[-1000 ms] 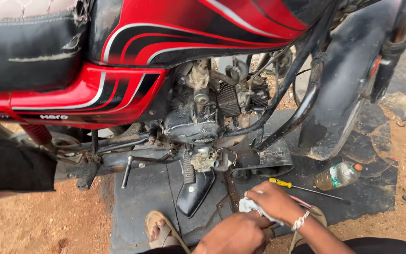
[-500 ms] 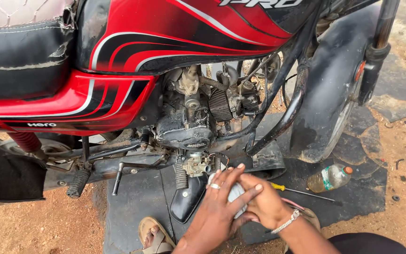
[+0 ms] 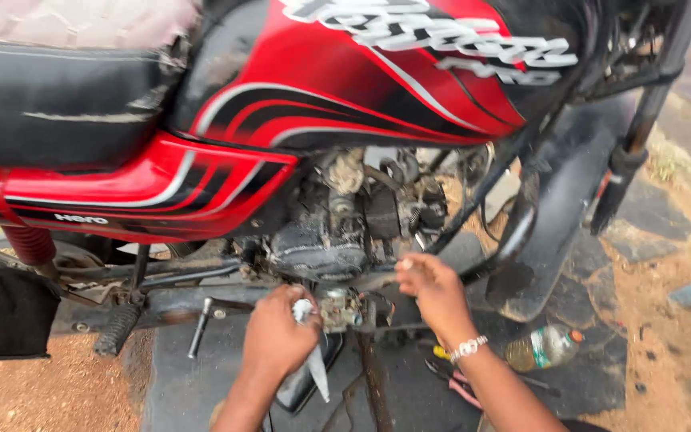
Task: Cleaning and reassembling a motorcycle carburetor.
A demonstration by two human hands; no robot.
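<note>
A red and black motorcycle (image 3: pixel 361 88) fills the view, with its greasy engine (image 3: pixel 325 240) exposed below the tank. My left hand (image 3: pixel 280 336) is closed around a strip of white cloth (image 3: pixel 313 364) right beside a small dirty metal part (image 3: pixel 341 310) under the engine. My right hand (image 3: pixel 432 292), with a bead bracelet on the wrist, is closed on something small and pale near the engine's lower right side, next to a black hose (image 3: pixel 513 232). What it pinches is too small to tell.
A dark mat (image 3: pixel 193 384) lies on the reddish dirt under the bike. A plastic bottle (image 3: pixel 544 346) and a yellow-handled tool (image 3: pixel 441 352) lie on it at the right. The footpeg (image 3: pixel 117 328) and kick lever (image 3: pixel 200 326) stick out at the left. The front wheel and mudguard (image 3: pixel 557 208) stand at the right.
Both hands have risen from the mat up to the engine's underside and moved apart. The left now carries the white cloth. The view has moved closer to the bike.
</note>
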